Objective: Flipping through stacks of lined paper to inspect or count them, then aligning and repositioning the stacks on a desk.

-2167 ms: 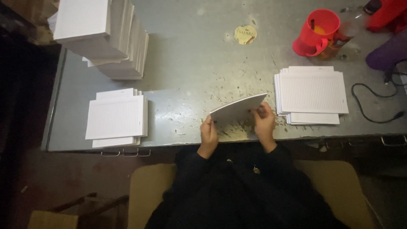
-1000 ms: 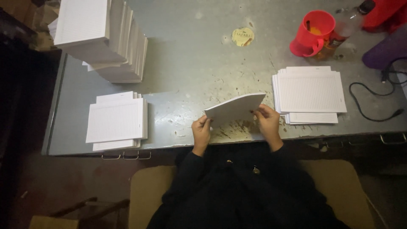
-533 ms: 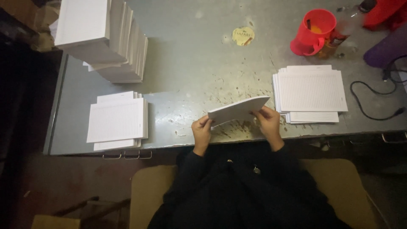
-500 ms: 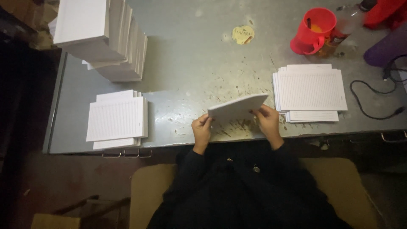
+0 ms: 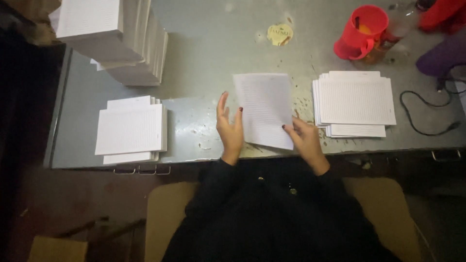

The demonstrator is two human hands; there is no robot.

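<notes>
1. Far left of the lined sheet bundle in hand, a tall stack of white paper blocks [image 5: 111,39] stands at the back of the grey metal desk [image 5: 204,43]; in front of it, near the desk's front edge, lies a low pile of white lined sheets [image 5: 130,130], squared up loosely.
2. Just left of the bundle, the left hand [image 5: 229,127] stands on edge, fingers stretched and spread, gripping nothing; its fingertips touch or nearly touch the bundle's left edge, I cannot tell which.
3. The thin bundle of white lined paper sheets [image 5: 266,109] lies roughly flat on the desk at its front middle, long side running away from the person, slightly skewed, near edge a little raised.
4. The right hand [image 5: 305,140] rests at the bundle's near right corner, fingers curled onto it, pinching that corner lightly.
5. Right of the bundle, a second low pile of white lined sheets [image 5: 354,103] lies near; behind it stands a red plastic mug [image 5: 360,30].
6. Judged from the piles, work is partway: some sets sit on either side, much paper remains in the tall stack.
</notes>
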